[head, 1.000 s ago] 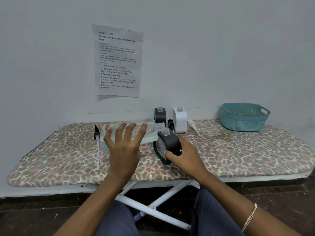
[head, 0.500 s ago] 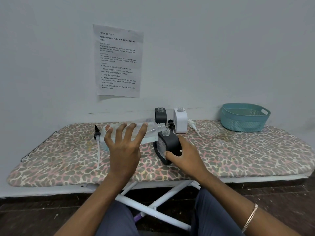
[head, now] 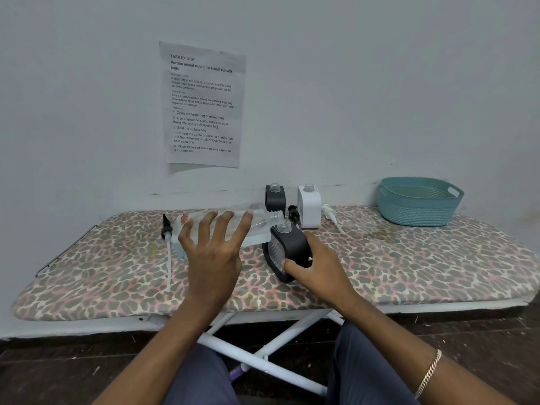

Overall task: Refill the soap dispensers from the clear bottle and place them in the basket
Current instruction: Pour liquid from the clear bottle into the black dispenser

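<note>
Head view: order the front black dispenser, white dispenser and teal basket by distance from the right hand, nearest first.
1. Front black dispenser: gripped by the right hand, centre front.
2. White dispenser: just behind, further back.
3. Teal basket: far right, at the back.

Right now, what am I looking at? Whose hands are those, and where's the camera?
No machine here: the camera sits on a person's head, looking down at their own two hands. The left hand holds the clear bottle tipped sideways, its mouth just above the open neck of the tilted black dispenser, which the right hand grips. They work on an ironing board with a spotted cover. At the back stand an upright black dispenser and a white dispenser, both without tops. A black pump top lies at the left. A teal basket waits at the right.
</note>
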`<state>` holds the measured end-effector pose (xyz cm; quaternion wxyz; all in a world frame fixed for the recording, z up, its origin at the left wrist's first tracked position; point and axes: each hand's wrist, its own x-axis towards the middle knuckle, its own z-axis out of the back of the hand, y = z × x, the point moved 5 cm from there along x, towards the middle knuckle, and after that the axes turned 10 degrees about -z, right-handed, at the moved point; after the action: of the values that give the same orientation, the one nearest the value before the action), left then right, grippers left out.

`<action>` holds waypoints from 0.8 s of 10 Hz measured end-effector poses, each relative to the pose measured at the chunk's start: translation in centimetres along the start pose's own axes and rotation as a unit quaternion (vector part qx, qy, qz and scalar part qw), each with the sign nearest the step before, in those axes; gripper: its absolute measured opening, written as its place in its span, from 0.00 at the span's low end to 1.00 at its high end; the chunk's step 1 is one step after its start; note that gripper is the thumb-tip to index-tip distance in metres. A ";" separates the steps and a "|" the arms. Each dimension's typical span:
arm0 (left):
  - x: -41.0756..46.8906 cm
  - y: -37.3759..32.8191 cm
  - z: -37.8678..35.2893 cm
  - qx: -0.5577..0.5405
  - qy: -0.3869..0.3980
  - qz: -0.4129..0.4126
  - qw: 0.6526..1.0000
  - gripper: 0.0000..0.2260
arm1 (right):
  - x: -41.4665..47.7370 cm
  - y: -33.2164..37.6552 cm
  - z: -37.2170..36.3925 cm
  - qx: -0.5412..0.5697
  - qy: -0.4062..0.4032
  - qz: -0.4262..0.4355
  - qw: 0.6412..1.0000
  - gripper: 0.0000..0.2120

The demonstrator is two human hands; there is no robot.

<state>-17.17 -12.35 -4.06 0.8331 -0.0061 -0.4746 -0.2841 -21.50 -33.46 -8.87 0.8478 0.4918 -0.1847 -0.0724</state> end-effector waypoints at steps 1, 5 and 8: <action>0.0 0.0 0.0 0.001 -0.001 0.000 1.000 0.38 | 0.0 0.0 0.0 -0.002 -0.001 0.000 1.000 0.26; 0.1 -0.1 0.1 -0.002 -0.001 0.001 1.000 0.39 | 0.1 -0.1 0.0 -0.006 0.000 -0.001 1.000 0.25; 0.1 0.0 0.1 -0.005 0.002 0.001 1.000 0.38 | 0.0 0.1 0.0 -0.003 0.001 0.002 1.000 0.26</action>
<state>-17.21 -12.34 -3.97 0.8344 -0.0101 -0.4715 -0.2852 -21.48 -33.44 -8.80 0.8495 0.4890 -0.1849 -0.0708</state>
